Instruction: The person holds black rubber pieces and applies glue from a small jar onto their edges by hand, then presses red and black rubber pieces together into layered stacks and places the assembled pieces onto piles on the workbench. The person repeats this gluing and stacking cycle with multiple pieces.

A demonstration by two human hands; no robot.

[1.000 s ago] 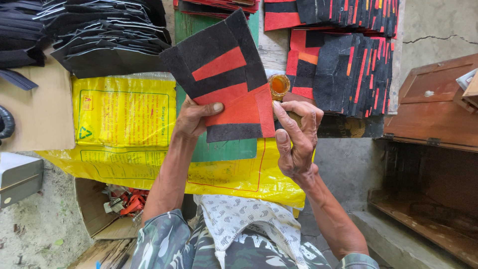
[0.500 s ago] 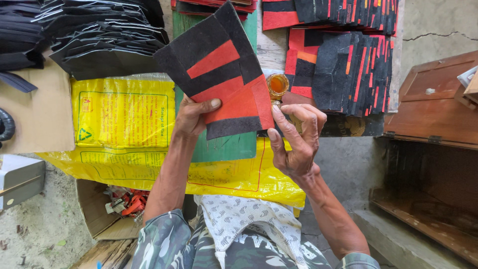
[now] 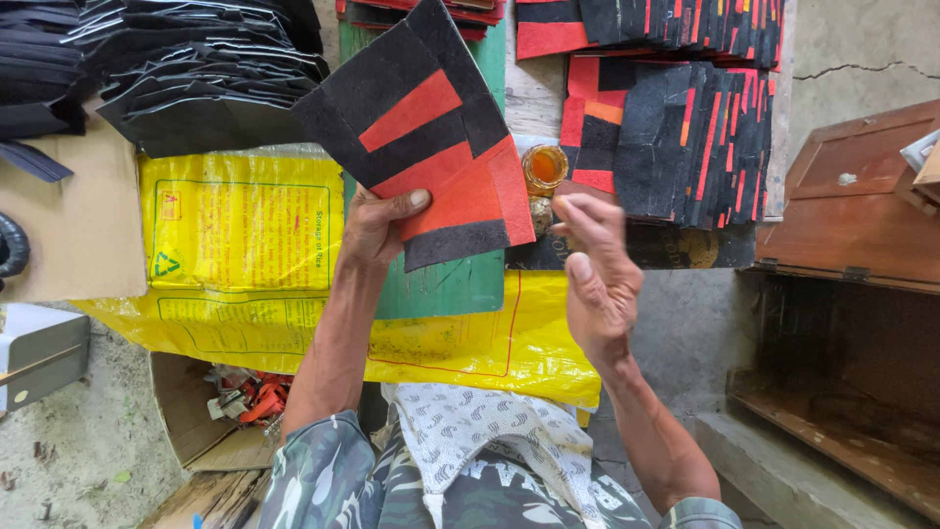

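Observation:
My left hand (image 3: 377, 225) grips a black piece with red and orange stripes (image 3: 421, 132) by its lower edge, holding it tilted above the green board (image 3: 441, 279). My right hand (image 3: 597, 269) hovers just to the right of the piece, fingers loosely curled and holding nothing I can see. A small open jar of amber liquid (image 3: 543, 168) stands right beside my right fingertips.
Stacks of black and red cut pieces (image 3: 685, 137) lie at the right and along the top. Piles of black pieces (image 3: 196, 69) sit at the upper left. A yellow sack (image 3: 235, 245) covers the work surface. A wooden box (image 3: 852, 206) stands at the right.
My right hand has let go of the piece's right edge and moved away to the right. My left hand has lifted the piece slightly higher.

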